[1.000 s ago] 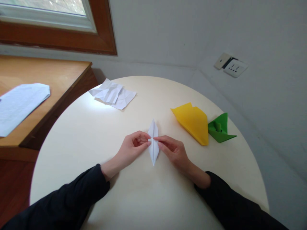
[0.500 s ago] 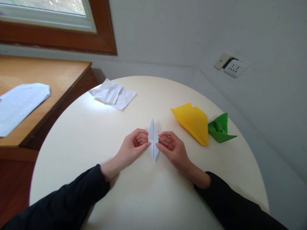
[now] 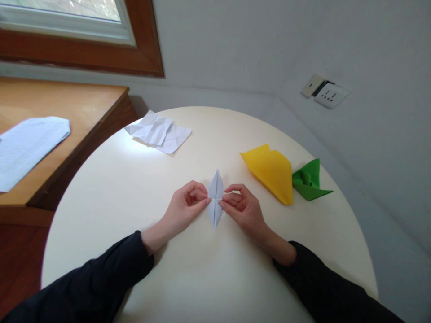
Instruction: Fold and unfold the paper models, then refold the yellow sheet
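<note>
A small folded white paper (image 3: 215, 190), narrow and pointed at both ends, stands lengthwise between my hands over the round table. Creases run down its middle and across it. My left hand (image 3: 188, 199) pinches its left edge between thumb and curled fingers. On the opposite side, my right hand (image 3: 244, 206) grips the right edge the same way, thumb on the near face. The fingertips behind the paper are partly hidden.
Creased white sheets (image 3: 160, 132) lie at the back left of the round white table (image 3: 101, 197). To the right are a yellow folded paper (image 3: 271, 172) and a green folded paper (image 3: 309, 181). A wooden desk (image 3: 90, 103) with papers (image 3: 33, 143) adjoins on the left.
The folded paper has tilted slightly, its far tip shifting right and its near tip a little left. Both hands stay nearly in place, still pinching it.
</note>
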Action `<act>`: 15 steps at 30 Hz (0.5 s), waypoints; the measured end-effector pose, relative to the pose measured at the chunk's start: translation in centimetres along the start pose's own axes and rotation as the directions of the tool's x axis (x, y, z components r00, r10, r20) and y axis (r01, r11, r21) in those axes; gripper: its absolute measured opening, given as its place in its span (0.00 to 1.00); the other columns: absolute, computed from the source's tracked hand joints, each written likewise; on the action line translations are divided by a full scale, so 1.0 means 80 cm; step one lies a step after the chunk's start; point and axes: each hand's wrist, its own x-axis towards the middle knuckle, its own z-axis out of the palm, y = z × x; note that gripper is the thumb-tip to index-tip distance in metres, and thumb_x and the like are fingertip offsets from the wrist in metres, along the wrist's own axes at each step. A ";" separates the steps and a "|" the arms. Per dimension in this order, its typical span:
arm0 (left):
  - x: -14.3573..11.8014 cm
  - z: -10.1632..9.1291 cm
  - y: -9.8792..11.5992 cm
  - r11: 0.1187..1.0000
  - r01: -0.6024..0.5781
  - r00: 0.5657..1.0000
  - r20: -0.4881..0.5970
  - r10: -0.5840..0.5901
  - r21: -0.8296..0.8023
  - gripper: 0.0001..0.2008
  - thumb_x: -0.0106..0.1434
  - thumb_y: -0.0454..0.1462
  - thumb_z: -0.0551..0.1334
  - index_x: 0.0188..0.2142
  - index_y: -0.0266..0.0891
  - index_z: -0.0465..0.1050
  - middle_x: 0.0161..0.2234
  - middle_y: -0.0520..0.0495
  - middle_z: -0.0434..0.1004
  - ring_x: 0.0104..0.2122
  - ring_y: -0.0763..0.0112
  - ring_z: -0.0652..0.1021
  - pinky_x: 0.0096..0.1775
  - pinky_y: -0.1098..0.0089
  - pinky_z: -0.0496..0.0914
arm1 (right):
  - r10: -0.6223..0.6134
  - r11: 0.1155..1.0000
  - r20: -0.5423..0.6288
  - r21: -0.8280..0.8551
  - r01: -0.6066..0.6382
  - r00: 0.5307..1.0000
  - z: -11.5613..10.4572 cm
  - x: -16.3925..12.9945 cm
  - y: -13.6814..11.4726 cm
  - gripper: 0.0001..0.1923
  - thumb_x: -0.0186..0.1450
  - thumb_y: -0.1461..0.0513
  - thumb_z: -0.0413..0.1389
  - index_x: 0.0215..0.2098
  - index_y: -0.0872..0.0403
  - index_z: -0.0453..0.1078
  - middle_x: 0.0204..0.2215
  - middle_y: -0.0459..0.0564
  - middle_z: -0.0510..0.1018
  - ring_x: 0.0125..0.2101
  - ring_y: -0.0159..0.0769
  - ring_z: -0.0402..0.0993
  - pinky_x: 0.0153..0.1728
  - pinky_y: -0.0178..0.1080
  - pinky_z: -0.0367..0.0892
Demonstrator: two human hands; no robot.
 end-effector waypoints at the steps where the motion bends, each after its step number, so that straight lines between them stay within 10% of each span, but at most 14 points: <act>1: 0.000 0.000 -0.001 1.000 -0.014 1.000 0.007 0.014 -0.014 0.13 0.51 0.39 0.67 0.31 0.38 0.66 0.23 0.54 0.72 0.25 0.76 0.72 0.30 0.74 0.64 | -0.003 1.000 0.002 0.004 0.003 1.000 0.000 0.000 0.000 0.15 0.56 0.58 0.61 0.37 0.51 0.61 0.25 0.43 0.77 0.30 0.31 0.77 0.37 0.36 0.73; 15: -0.003 -0.001 0.000 0.996 -0.056 0.998 0.043 0.053 0.070 0.09 0.52 0.41 0.66 0.28 0.36 0.73 0.25 0.48 0.74 0.26 0.72 0.73 0.31 0.72 0.67 | -0.075 0.996 -0.003 -0.057 0.074 0.997 0.000 -0.002 -0.001 0.10 0.56 0.57 0.61 0.34 0.52 0.68 0.30 0.48 0.78 0.32 0.34 0.77 0.38 0.37 0.73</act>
